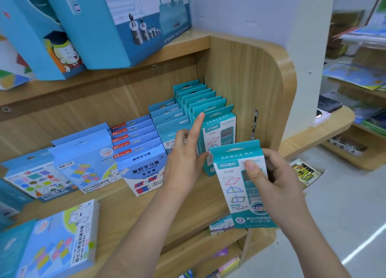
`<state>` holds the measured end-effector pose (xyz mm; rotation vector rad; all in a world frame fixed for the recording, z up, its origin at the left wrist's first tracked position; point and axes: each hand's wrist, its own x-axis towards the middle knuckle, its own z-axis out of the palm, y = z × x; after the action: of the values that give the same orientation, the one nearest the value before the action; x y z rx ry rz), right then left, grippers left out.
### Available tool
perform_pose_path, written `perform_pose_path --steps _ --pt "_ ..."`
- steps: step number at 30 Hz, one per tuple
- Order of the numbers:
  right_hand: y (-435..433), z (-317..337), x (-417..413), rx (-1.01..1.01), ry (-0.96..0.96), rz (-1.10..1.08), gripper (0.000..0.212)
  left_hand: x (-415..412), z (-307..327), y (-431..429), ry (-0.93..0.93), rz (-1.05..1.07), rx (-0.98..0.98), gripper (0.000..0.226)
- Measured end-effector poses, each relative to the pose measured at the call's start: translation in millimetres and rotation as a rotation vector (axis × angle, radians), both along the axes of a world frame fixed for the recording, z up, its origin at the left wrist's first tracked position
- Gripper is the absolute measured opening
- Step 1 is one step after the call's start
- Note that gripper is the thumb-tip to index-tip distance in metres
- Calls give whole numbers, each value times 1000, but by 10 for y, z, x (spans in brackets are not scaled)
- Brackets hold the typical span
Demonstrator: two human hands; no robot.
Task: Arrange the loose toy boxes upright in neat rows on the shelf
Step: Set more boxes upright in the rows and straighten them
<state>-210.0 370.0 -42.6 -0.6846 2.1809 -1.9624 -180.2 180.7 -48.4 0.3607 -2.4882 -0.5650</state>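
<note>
A light wooden shelf unit [250, 85] with a rounded side panel fills most of the view. Large blue cardboard boxes [117, 27] are leaned on its upper board at 11 o'clock of the frame. On the middle board, rows of small boxes are stood upright, one box behind another: a row of teal hang-tab boxes [200, 98] is set against the side panel at 12 o'clock, a shorter light-blue row [169, 112] is placed just beside it at its 9 o'clock, and a blue row with red labels [135, 139] is found further towards 9 o'clock. A flat pale-blue box with a bear drawing [60, 244] is laid face up at 8 o'clock, on the board's front part.

A loose teal and white box printed with shape outlines [236, 185] is held upright off the shelf, at 5 o'clock of the teal row and just in front of it. It is gripped by the right hand [277, 179], the thumb pressed on its face and the fingers curled round its right edge.

The left hand [183, 156] is raised at the teal row's 7 o'clock. Its forefinger [197, 125] is stretched straight, the tip at the front box's tab; the thumb is laid against that box's left edge, the remaining fingers are curled in, and nothing is grasped.
</note>
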Motion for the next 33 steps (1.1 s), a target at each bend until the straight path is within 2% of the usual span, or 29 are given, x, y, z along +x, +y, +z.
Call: perform_pose_path --steps 2,5,7,11,14,18,21,25,30,33 --pt "-18 7 -6 -3 -6 11 29 123 2 27 92 33 125 82" --pt "-47 16 -20 -13 -13 31 27 349 8 131 252 -36 583 31" --pt "-73 20 -30 -19 -11 44 30 458 10 231 206 -122 715 30" --pt "-168 0 -36 -23 36 76 23 446 -57 355 -3 -177 653 28" --pt "-208 -31 -37 -42 94 68 31 386 -120 303 10 -67 551 26" --pt "-206 7 -43 84 361 -57 49 266 -143 225 62 70 291 30" --pt "-219 31 -18 139 440 -52 58 181 -140 193 67 108 259 34" --pt "-216 13 -40 220 476 -31 59 134 -190 181 48 131 238 44" --pt "-289 43 -155 398 542 -36 62 92 -275 159 -31 170 161 37" --pt "-376 119 -184 501 651 -45 64 51 -285 174 -63 182 137 31"
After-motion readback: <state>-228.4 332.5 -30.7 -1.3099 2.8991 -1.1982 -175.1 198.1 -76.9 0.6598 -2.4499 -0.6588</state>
